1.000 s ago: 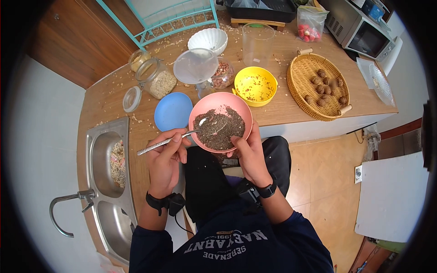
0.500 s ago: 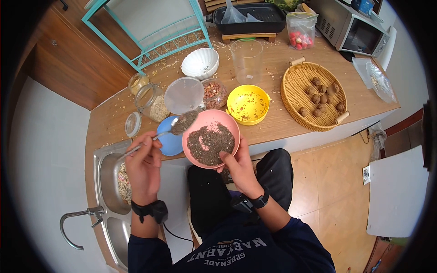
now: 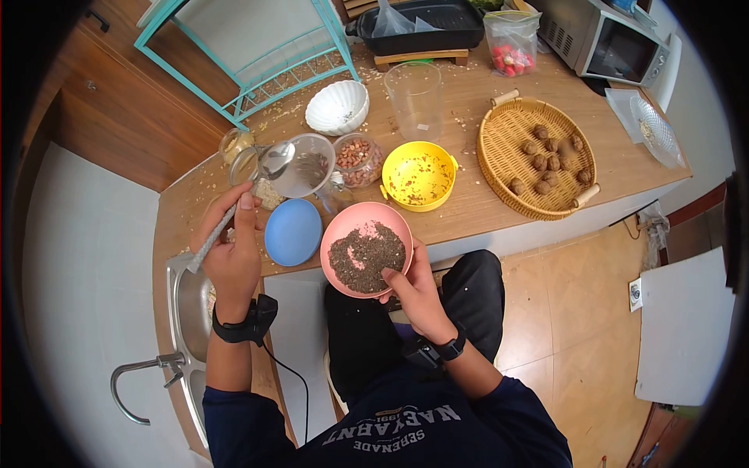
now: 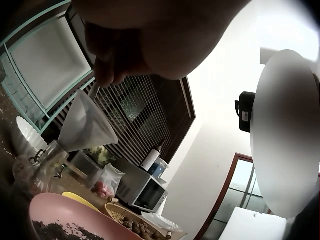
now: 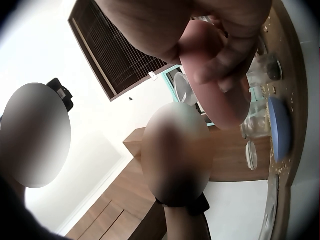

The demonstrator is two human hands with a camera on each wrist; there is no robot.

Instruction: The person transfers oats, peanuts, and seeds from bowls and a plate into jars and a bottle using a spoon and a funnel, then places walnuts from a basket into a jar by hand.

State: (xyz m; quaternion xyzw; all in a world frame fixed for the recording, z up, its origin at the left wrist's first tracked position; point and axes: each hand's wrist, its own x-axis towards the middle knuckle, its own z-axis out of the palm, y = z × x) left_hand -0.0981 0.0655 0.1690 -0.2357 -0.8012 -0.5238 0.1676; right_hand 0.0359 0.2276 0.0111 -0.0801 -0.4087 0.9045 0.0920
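Note:
In the head view my left hand [image 3: 228, 242] grips the handle of a metal spoon [image 3: 276, 160], whose bowl is over the left rim of a clear funnel [image 3: 314, 148]. Dark bits lie inside the funnel, which stands on a glass jar [image 3: 335, 198]. My right hand [image 3: 421, 299] holds a pink bowl [image 3: 331, 274] by its lower right edge, thumb inside against dark seeds [image 3: 373, 256]. The left wrist view shows the funnel [image 4: 86, 125] upright over the clasped jar, with the pink bowl [image 4: 75, 212] in front. From the right wrist, fingers wrap the bowl's underside [image 5: 220, 102].
A blue plate [image 3: 293, 232] lies left of the pink bowl. Behind are a jar of nuts [image 3: 359, 161], a yellow bowl [image 3: 420, 178], a white bowl [image 3: 337, 108] and a clear container [image 3: 415, 101]. A wicker tray [image 3: 499, 168] holds walnuts; the sink [image 3: 186, 312] is at left.
My left hand has moved up and left, carrying the spoon from the pink bowl to the funnel. The heaped dark seeds have left the spoon, and dark bits now show in the funnel.

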